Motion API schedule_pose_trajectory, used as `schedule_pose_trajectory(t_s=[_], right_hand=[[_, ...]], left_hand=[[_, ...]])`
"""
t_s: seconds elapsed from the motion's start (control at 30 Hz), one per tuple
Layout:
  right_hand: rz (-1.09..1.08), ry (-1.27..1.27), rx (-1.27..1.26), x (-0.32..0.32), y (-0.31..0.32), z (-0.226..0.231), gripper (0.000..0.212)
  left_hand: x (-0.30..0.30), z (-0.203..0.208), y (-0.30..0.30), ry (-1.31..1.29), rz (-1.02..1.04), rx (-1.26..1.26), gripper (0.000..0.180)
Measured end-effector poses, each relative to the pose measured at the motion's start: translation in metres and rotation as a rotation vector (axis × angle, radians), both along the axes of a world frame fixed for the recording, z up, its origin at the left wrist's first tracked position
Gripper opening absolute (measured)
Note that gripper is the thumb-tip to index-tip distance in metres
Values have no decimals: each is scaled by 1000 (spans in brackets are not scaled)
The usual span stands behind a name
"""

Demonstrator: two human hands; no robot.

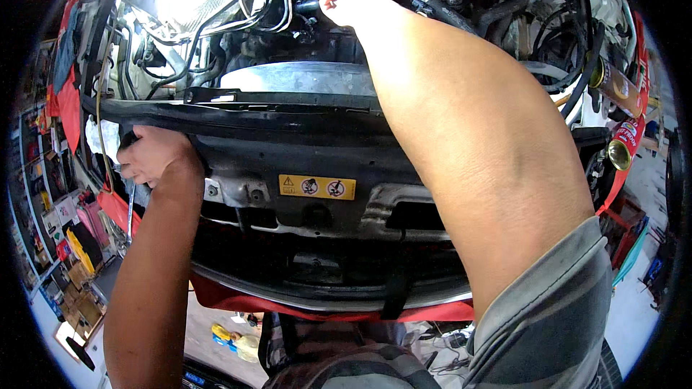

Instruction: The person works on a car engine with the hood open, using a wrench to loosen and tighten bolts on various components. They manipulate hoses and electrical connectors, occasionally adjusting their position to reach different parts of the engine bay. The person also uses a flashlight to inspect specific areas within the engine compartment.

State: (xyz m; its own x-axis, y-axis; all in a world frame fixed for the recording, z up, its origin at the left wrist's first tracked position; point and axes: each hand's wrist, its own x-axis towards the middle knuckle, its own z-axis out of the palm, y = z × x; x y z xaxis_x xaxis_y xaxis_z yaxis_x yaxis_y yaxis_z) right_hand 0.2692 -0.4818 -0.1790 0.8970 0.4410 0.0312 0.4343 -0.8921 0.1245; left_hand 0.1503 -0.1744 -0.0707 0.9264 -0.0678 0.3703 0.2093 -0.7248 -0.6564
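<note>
My left hand [157,157] is closed at the left end of the black front panel [288,148], fingers curled by a dark part whose kind I cannot make out. A thin shiny metal shaft, like a wrench [130,209], hangs just below those fingers; whether they hold it is unclear. Reaching far over the engine bay, my right hand [351,0] has its fingers bent together among hoses and metal pipes [285,11]. Glare washes it out, and what it pinches is hidden. A yellow warning label [317,187] is on the panel between my arms.
Two spray cans, one brown [616,86] and one red [626,142], lie at the right edge of the bay. Red cloth [209,295] drapes along the bumper. Shelves [32,202] with tools and boxes stand at left. A bright light glares at upper left.
</note>
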Motion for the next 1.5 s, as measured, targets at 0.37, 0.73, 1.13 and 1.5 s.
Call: schedule_pose_trajectory(t_s=[0.37,0.73,1.13,1.5], right_hand=[[-1031,271,1656,19,16,-3,16],[-1190,479,2042,-9,2,16,17],[-1447,423,2013,-4,-3,15,19],[-1049,953,2624,-7,-8,11,20]], left_hand=[[3,17,-6,25,28,-284,24],[-5,47,-30,21,-166,-352,18],[-2,-29,20,11,-135,57,25],[3,6,-15,3,-170,290,23]])
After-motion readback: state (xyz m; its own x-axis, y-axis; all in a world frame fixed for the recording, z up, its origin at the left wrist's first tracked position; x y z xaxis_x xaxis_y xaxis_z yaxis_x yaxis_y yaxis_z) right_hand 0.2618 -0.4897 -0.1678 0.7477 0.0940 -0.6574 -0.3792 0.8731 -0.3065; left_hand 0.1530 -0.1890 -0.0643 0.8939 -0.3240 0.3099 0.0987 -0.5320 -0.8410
